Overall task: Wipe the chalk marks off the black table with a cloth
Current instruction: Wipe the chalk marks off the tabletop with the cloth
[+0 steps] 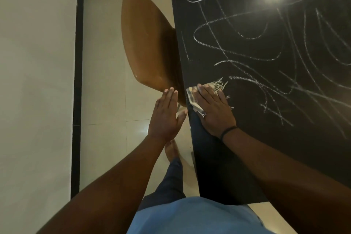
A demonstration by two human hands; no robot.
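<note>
One table (247, 157), one cloth (193, 99), one chair (148, 43)

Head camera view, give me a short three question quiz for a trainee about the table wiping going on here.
1. True or false: the right hand presses the cloth flat on the black table.
2. Where is the left hand? A on the cloth, B open beside the table edge, C gripping the brown chair.
3. Fill in: the chalk marks ahead of the cloth are ____ wiped.

Key: 1 true; 2 B; 3 not yet

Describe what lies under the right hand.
Under the right hand lies a cloth, pressed flat on the table; its fringe pokes out. Any chalk beneath is hidden.
</note>
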